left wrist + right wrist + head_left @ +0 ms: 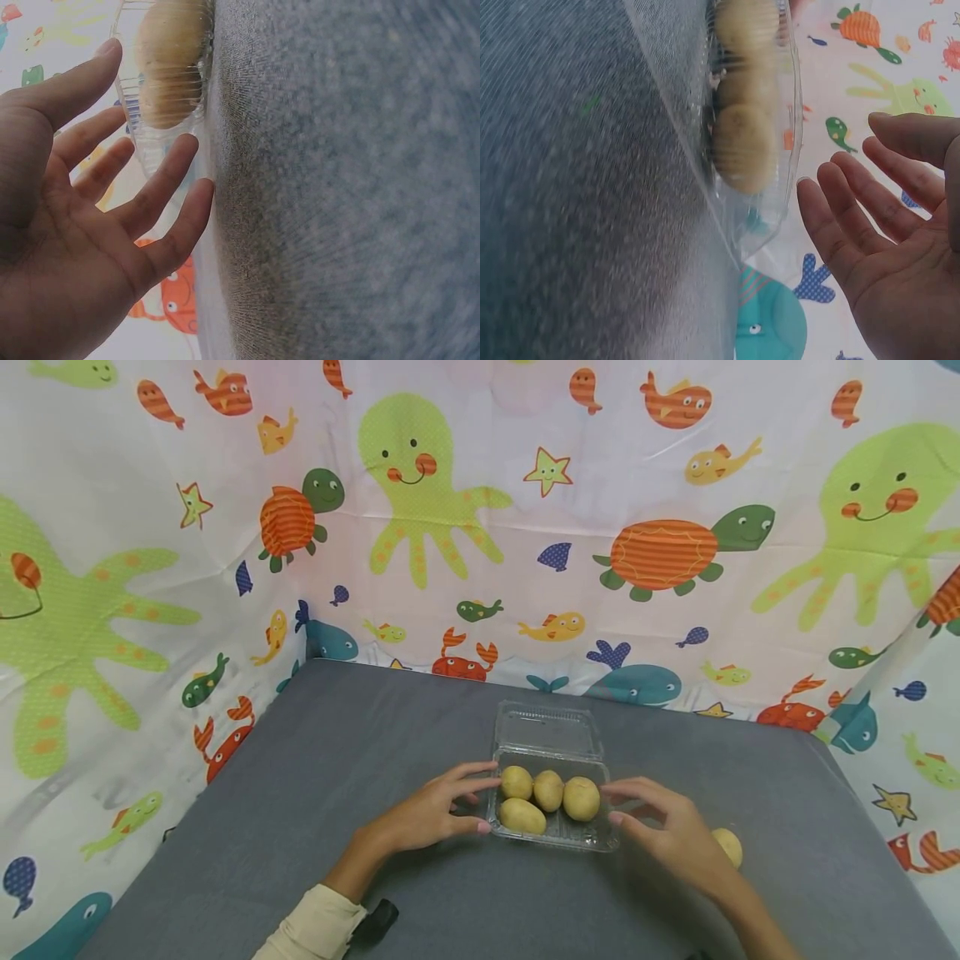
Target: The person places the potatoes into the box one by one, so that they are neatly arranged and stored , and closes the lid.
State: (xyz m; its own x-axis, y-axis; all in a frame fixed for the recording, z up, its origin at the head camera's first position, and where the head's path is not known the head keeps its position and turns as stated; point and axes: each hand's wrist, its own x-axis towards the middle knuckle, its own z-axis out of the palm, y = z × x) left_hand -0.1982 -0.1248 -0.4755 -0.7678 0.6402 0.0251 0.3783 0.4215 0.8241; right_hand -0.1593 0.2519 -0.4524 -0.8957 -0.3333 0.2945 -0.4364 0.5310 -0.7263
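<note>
Holding the left hand (431, 810) spread beside the left edge of a clear container (558, 839), gripping nothing. Set on the grey table (420, 718), with lid (547, 731) tipped back and four potatoes (548, 791) inside. Holding the right hand (675, 829) beside the right edge, likewise gripping nothing. Farther right, showing a loose potato (730, 846), partly hidden.

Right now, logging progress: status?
Left hand, right hand open, flanking clear container. Lid open, four potatoes inside. Loose potato beside right hand; nothing between hands and container.
</note>
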